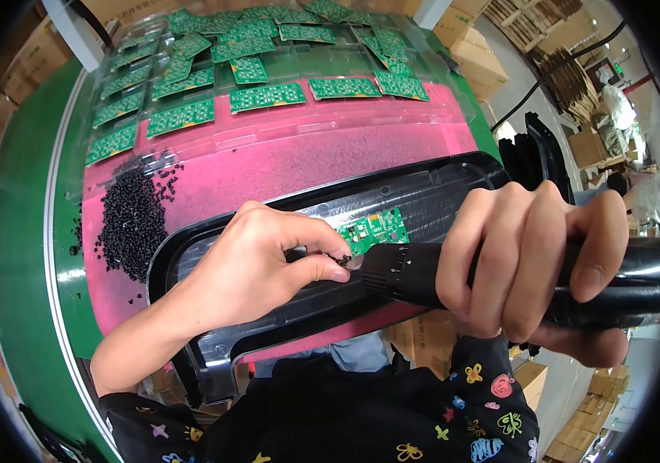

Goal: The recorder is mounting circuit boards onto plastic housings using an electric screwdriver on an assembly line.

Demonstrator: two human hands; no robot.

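Observation:
A long black plastic housing [430, 189] lies in front of me with a green circuit board [384, 225] inside it. My left hand [249, 251] reaches over the housing, thumb and forefinger pinched on small black screws beside the board. In my right hand [511, 262] is a black electric screwdriver [392, 272], held level with the fingers wrapped round its body. Its front end points left, close to my left fingertips, and hides part of the board. The bit's exact contact is not clear.
A heap of small black screws [133, 220] is on the pink mat [284, 166] at the left. Clear plastic trays with several green circuit boards [267, 98] stand at the back. More black parts [534, 154] lie to the right. Cardboard boxes [478, 65] stand beyond the green table [25, 224].

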